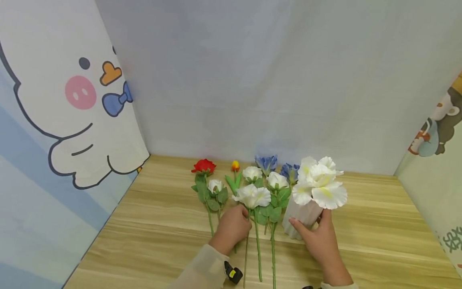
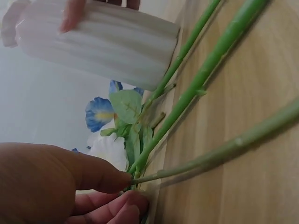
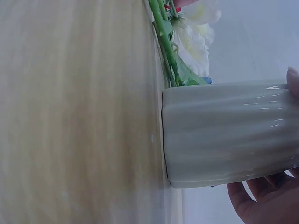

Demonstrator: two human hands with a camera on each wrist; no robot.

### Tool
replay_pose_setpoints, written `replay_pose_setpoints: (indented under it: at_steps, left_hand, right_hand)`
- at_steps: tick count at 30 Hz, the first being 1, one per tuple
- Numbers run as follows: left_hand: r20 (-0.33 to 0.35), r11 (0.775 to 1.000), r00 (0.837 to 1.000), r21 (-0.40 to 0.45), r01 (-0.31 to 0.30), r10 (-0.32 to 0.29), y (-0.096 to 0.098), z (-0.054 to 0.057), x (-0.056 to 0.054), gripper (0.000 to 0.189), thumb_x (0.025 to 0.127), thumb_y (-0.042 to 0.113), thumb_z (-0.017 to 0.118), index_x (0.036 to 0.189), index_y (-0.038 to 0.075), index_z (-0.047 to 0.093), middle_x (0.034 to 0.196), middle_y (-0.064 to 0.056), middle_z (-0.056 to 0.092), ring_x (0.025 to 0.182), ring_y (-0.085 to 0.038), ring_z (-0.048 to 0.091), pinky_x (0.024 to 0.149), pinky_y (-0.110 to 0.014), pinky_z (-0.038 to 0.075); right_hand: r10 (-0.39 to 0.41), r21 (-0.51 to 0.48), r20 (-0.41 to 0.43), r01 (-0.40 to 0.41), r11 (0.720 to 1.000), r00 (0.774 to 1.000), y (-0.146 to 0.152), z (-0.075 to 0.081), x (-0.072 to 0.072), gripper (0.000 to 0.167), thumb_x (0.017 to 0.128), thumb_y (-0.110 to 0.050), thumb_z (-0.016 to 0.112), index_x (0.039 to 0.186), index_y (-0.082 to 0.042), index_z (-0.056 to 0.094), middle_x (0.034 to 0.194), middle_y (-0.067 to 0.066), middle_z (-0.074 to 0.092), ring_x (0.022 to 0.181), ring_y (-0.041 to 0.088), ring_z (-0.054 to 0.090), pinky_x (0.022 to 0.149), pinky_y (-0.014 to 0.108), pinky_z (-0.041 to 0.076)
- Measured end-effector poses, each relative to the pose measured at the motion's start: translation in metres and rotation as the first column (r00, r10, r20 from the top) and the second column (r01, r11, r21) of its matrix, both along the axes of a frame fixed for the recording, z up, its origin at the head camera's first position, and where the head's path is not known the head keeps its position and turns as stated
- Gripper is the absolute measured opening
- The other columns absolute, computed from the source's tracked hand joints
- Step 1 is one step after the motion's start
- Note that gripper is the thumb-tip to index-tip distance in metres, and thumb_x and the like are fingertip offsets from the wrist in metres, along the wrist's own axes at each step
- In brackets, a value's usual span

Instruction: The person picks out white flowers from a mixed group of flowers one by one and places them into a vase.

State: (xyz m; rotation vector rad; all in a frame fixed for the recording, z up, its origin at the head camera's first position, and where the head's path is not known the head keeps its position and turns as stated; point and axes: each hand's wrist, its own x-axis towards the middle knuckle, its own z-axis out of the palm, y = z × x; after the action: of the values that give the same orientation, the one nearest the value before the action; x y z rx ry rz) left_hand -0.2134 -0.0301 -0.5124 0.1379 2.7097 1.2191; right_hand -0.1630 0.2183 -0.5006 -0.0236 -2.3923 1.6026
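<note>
My left hand (image 1: 234, 224) is at a thin green stem (image 2: 224, 149) just below a ruffled white flower (image 1: 250, 196); thumb and fingers pinch it in the left wrist view. My right hand (image 1: 319, 239) grips the ribbed white vase (image 1: 301, 218), thumb on the near side and fingers round the far side. Upright on the table, the vase holds large white blooms with yellow centres (image 1: 321, 184). Beside the left hand lie white roses (image 1: 277, 180) with leafy stems. Their lower stems point toward the near edge.
On the wooden table (image 1: 144, 228) also lie a red rose (image 1: 204, 165), a smaller white rose (image 1: 215, 186), an orange-yellow tulip (image 1: 235, 165) and two blue flowers (image 1: 266, 163). A pale cloth (image 1: 252, 80) hangs behind. Printed cartoon panels (image 1: 97, 140) stand at both sides.
</note>
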Motion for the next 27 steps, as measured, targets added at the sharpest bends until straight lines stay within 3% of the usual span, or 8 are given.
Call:
replay_pose_setpoints:
  at_steps: [4,8,12,15,21,27]
  left_hand:
    - [0.031,1.0,0.999,-0.011,0.014,-0.014,0.004,-0.002,0.002,0.031,0.089,0.0,0.065,0.119,0.001,0.067,0.079,-0.001,0.063,0.059,-0.018,0.053,0.056,-0.035,0.045]
    - [0.072,0.99,0.997,0.143,0.009,-0.02,0.003,-0.004,-0.001,0.04,0.085,-0.002,0.063,0.125,-0.001,0.064,0.072,-0.003,0.061,0.055,-0.017,0.052,0.052,-0.032,0.042]
    - [0.153,0.928,0.987,0.373,-0.02,-0.04,-0.001,-0.003,-0.002,0.045,0.087,-0.006,0.063,0.132,-0.005,0.059,0.076,-0.008,0.064,0.058,-0.02,0.063,0.054,-0.033,0.054]
    - [0.164,0.878,0.985,0.478,-0.03,-0.056,-0.003,0.0,-0.003,0.041,0.091,-0.008,0.062,0.132,-0.006,0.058,0.08,-0.011,0.063,0.063,-0.023,0.067,0.059,-0.035,0.06]
    - [0.108,0.81,0.992,0.587,-0.011,-0.064,-0.003,0.014,-0.001,0.034,0.095,-0.009,0.059,0.13,-0.008,0.057,0.083,-0.01,0.056,0.069,-0.021,0.065,0.063,-0.036,0.061]
    - [0.06,0.757,0.995,0.653,0.023,-0.082,0.0,0.027,0.002,0.031,0.098,-0.005,0.058,0.129,-0.007,0.053,0.1,-0.014,0.058,0.077,-0.021,0.063,0.071,-0.04,0.062]
  right_hand:
    - [-0.006,0.004,-0.003,0.006,1.0,1.0,0.001,0.0,-0.001,0.102,0.088,-0.026,0.086,0.162,-0.021,0.016,0.155,0.018,0.035,0.135,0.039,0.04,0.109,0.064,0.033]
    - [-0.006,0.0,-0.002,0.006,1.0,1.0,0.002,-0.001,-0.002,0.103,0.088,-0.026,0.086,0.163,-0.022,0.015,0.156,0.016,0.034,0.137,0.038,0.04,0.11,0.064,0.032]
    - [0.001,-0.007,-0.003,-0.001,1.0,1.0,0.002,-0.001,-0.003,0.103,0.088,-0.025,0.086,0.163,-0.022,0.016,0.156,0.016,0.034,0.136,0.037,0.04,0.11,0.064,0.032]
    - [0.009,-0.009,-0.01,-0.009,1.0,1.0,0.002,-0.001,-0.003,0.102,0.087,-0.024,0.086,0.162,-0.022,0.016,0.156,0.016,0.035,0.136,0.037,0.04,0.11,0.063,0.032]
    - [0.009,0.0,-0.022,-0.009,1.0,1.0,0.002,-0.001,-0.003,0.102,0.087,-0.022,0.086,0.162,-0.02,0.017,0.155,0.018,0.035,0.136,0.038,0.041,0.11,0.064,0.032]
    - [0.008,0.005,-0.017,-0.008,1.0,1.0,0.002,-0.003,-0.002,0.102,0.088,-0.022,0.086,0.162,-0.02,0.016,0.155,0.018,0.036,0.135,0.038,0.041,0.109,0.064,0.033]
